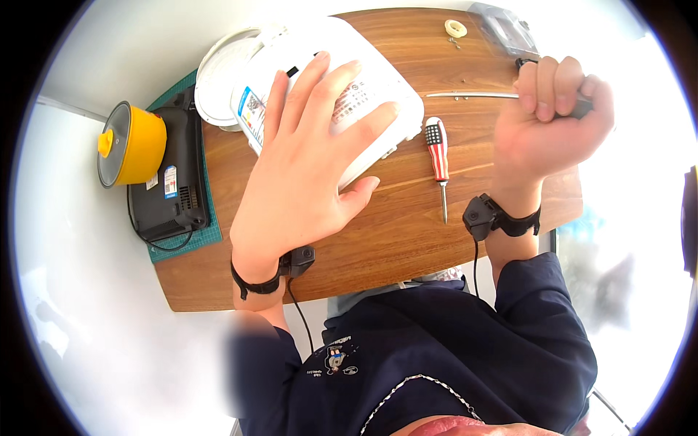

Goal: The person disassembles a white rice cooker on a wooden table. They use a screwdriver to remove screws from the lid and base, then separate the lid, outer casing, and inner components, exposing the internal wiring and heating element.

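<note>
My left hand [302, 163] lies with its fingers spread over a white appliance [389, 80], perhaps a rice cooker, whose upward face carries printed labels. A round white part [218, 80] sticks out at the appliance's left side. My right hand [542, 138] is closed around the dark handle of a long screwdriver [476, 95]. Its thin metal shaft points left toward the appliance, the tip a little apart from its right edge. Between my hands, a second screwdriver [438, 156] with a red, white and black handle rests on the table, blade toward me.
Small screws [454, 43] lie at the back of the wooden table [392, 218], beside a cream-coloured ring [455, 28]. A clear plastic case [505, 30] is at the far right. On the left, a yellow pot [142, 144] with a lid sits by a black device [178, 189] on a green mat [211, 225].
</note>
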Available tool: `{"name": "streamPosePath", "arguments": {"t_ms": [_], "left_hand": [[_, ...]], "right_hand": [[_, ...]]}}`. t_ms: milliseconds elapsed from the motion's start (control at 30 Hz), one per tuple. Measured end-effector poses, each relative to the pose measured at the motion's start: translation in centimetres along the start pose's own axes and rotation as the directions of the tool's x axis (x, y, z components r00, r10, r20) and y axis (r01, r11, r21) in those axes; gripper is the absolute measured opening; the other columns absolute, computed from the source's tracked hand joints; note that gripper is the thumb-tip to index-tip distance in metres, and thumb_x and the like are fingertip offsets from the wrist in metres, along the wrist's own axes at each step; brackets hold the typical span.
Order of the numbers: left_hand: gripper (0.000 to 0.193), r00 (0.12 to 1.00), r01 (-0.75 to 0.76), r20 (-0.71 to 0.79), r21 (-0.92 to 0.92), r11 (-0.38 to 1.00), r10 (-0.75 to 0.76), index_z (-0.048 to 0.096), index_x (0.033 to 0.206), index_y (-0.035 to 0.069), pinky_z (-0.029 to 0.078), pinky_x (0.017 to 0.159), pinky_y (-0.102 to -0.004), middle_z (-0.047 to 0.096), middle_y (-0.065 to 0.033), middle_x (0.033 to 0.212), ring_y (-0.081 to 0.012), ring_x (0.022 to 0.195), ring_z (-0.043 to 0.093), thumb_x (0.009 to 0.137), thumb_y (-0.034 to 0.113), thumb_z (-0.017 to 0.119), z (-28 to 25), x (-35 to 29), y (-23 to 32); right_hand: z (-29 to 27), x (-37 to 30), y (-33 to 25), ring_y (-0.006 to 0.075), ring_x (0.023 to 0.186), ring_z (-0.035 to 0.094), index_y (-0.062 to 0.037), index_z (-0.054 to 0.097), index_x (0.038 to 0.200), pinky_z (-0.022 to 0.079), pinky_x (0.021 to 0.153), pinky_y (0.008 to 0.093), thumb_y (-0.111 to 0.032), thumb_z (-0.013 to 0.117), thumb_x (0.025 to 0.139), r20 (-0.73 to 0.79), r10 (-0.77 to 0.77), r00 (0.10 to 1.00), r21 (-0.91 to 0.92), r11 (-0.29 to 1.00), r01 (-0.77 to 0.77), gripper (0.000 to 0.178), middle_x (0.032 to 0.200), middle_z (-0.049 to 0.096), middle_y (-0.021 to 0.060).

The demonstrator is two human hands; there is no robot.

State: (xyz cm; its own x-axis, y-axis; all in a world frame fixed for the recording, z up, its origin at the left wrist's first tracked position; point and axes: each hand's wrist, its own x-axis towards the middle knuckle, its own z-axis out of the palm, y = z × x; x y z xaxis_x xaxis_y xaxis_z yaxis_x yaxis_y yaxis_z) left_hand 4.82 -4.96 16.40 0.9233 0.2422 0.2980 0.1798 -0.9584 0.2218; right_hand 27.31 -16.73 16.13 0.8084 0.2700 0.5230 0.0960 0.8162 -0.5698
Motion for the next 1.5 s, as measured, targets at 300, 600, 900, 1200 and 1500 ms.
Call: {"name": "streamPosePath", "arguments": {"t_ms": [300, 600, 900, 1200, 1500], "left_hand": [[0.065, 0.999, 0.017, -0.036, 0.006, 1.000, -0.016, 0.064, 0.123, 0.018, 0.024, 0.119, -0.0616, 0.045, -0.0147, 0.150, -0.0439, 0.145, 0.038, 0.062, 0.012, 0.085, 0.2, 0.4, 0.4], [0.063, 0.979, -0.024, -0.202, -0.101, 0.995, 0.003, 0.063, 0.122, 0.014, 0.031, 0.118, -0.0600, 0.048, -0.0146, 0.141, -0.0421, 0.140, 0.044, 0.064, 0.016, 0.087, 1.9, 0.8, -0.6], [0.078, 0.996, 0.043, -0.078, 0.051, 0.998, -0.039, 0.064, 0.138, 0.015, 0.030, 0.119, -0.0556, 0.054, -0.0105, 0.149, -0.0377, 0.145, 0.043, 0.062, 0.014, 0.084, 1.1, 1.2, 0.2], [0.073, 0.999, 0.010, -0.033, -0.001, 1.000, -0.010, 0.068, 0.133, 0.017, 0.029, 0.120, -0.0553, 0.057, -0.0100, 0.147, -0.0378, 0.144, 0.045, 0.061, 0.008, 0.082, 1.7, 1.3, 1.5], [0.074, 1.000, 0.024, -0.018, -0.014, 1.000, -0.024, 0.070, 0.130, 0.019, 0.028, 0.120, -0.0574, 0.056, -0.0102, 0.148, -0.0390, 0.144, 0.044, 0.058, 0.005, 0.083, 0.7, 1.5, 0.9]], "right_hand": [[0.8, -1.7, 0.3, 0.0090, 0.048, 0.030, -0.0167, 0.052, 0.076, 0.028, 0.044, 0.0251, -0.027, 0.043, 0.104, 0.021, -0.017, 1.000, 0.096, 0.995, 0.015, 0.031, 0.060, 0.040, -0.0031], [0.2, -2.2, -0.3, 0.0078, 0.047, 0.035, -0.0172, 0.063, 0.086, 0.032, 0.043, 0.0224, -0.035, 0.037, 0.109, 0.226, -0.001, 0.974, 0.117, 0.993, -0.026, 0.039, 0.063, 0.044, -0.0042], [0.2, -6.0, -0.5, 0.0117, 0.057, 0.041, -0.0115, 0.055, 0.097, 0.039, 0.051, 0.0269, -0.046, 0.045, 0.110, 0.389, -0.187, 0.902, 0.217, 0.970, 0.108, 0.038, 0.073, 0.047, 0.0006], [-0.2, -7.6, 3.3, 0.0138, 0.059, 0.042, -0.0128, 0.042, 0.096, 0.044, 0.056, 0.0308, -0.047, 0.042, 0.111, 0.432, -0.108, 0.895, 0.077, 0.994, 0.083, 0.038, 0.076, 0.047, 0.0036], [-1.1, -2.0, -0.9, 0.0090, 0.055, 0.037, -0.0110, 0.057, 0.086, 0.036, 0.051, 0.0243, -0.034, 0.046, 0.106, 0.320, 0.061, 0.946, 0.191, 0.973, -0.128, 0.033, 0.070, 0.045, -0.0019]]}}
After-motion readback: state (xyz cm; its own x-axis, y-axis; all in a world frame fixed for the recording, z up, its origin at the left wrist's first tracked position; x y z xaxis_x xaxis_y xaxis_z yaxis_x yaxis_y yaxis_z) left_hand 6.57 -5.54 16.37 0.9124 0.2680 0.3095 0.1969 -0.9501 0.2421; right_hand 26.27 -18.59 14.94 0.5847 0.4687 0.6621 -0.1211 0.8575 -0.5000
